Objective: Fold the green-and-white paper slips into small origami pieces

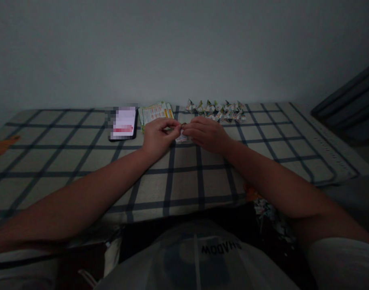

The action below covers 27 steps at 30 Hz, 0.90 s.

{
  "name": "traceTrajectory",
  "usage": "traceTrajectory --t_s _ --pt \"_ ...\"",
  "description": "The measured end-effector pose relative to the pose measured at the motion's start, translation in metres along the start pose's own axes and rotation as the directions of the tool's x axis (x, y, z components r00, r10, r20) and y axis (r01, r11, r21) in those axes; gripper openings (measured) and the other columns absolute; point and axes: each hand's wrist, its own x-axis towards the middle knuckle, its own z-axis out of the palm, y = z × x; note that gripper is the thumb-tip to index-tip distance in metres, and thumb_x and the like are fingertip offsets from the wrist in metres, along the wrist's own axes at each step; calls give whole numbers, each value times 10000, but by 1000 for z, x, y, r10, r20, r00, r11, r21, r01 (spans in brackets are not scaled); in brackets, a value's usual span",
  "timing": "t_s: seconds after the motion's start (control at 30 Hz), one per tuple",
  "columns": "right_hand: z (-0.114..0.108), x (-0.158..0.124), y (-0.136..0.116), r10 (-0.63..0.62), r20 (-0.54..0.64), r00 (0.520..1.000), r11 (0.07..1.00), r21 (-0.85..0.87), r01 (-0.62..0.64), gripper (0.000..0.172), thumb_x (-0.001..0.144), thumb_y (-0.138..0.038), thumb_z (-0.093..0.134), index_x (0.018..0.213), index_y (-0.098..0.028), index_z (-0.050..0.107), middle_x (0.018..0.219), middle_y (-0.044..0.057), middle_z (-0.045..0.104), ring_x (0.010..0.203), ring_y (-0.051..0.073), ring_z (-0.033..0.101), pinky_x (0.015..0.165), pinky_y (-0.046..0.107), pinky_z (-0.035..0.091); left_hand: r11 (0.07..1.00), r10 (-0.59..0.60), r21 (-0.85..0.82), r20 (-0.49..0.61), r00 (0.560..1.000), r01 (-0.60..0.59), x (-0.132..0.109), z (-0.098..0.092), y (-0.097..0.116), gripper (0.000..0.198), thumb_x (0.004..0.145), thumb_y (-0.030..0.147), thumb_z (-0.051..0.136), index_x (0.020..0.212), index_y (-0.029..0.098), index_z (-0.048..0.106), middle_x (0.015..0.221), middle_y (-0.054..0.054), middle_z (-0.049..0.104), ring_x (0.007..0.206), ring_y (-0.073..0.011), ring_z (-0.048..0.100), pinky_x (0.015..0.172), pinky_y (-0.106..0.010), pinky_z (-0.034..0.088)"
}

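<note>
My left hand [160,137] and my right hand [207,135] meet over the checked tablecloth, fingertips close together. Between them is a small piece of printed paper [182,138], mostly covered by the fingers. Thumb and forefinger of the left hand pinch it on one side, while the bent fingers of the right hand close on it from the other. Just behind the left hand lies a stack of printed leaflets [155,112] with green edges. Several small folded paper pieces [223,110], pointed and printed, sit in a cluster beyond the right hand.
A phone [124,123] with a lit, partly blurred screen lies left of the leaflets. The checked cloth [184,181] covers the table, which meets a plain wall [184,52]. Paper scraps [272,217] show low down at the right, below the table's front edge.
</note>
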Motion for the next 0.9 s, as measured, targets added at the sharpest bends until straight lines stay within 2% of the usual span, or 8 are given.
traceTrajectory --t_s 0.13,0.23,0.33,0.47,0.57,0.67,0.8,0.9 --pt "2 0 1 1 -141 990 1000 6 0 205 1005 -195 468 1074 -200 661 1159 77 675 1081 200 562 924 350 480 998 38 -52 23 999 -36 1 -2 3 151 869 336 709 822 202 762 837 -30 771 796 -153 701 686 -253 534" --pt "2 0 -1 146 -197 969 988 72 -134 185 1016 -277 488 1044 -206 657 1125 85 635 1030 186 562 866 318 483 992 58 -114 23 998 -55 3 0 3 231 893 399 700 774 208 751 890 -46 771 868 -166 704 803 -299 556" --pt "1 0 -2 288 -144 947 953 146 -267 223 1007 -397 536 1045 -207 645 1041 73 622 954 178 564 837 309 482 982 -37 -183 26 999 41 4 5 -3 227 843 434 756 868 207 760 924 -48 760 861 -171 699 796 -311 566" --pt "2 1 -1 266 -145 953 953 186 -237 226 1028 -354 481 1025 -223 665 1065 76 616 1008 189 569 865 332 486 945 -143 -284 91 985 164 3 9 -11 334 800 444 796 1004 186 739 900 -47 746 785 -162 691 713 -290 572" --pt "2 0 3 265 -177 948 934 290 -206 283 1044 -316 408 1134 -217 658 1076 89 639 1031 197 602 883 364 508 967 -71 -242 26 997 75 2 6 -10 340 826 455 779 1043 200 719 952 -49 729 821 -162 682 681 -270 563" --pt "2 -2 6 371 -168 913 860 434 -270 317 1032 -386 466 1230 -190 618 1028 83 686 925 175 653 779 320 539 991 96 -95 5 995 -95 1 1 -4 264 866 439 754 1011 220 720 914 -33 703 865 -165 662 679 -258 549" --pt "4 -2 6 393 -149 907 825 494 -276 298 934 -455 667 1082 -196 670 958 49 710 842 151 660 693 268 540 974 225 -39 22 974 -224 0 -3 3 185 911 397 714 1005 238 707 917 -22 701 875 -161 649 702 -272 548" --pt "6 0 5 393 -163 905 825 497 -269 216 946 -403 659 1034 -206 676 936 35 705 808 137 644 683 263 531 969 247 5 35 968 -248 0 -3 3 152 930 376 687 994 238 694 942 -29 697 895 -170 646 750 -304 549"
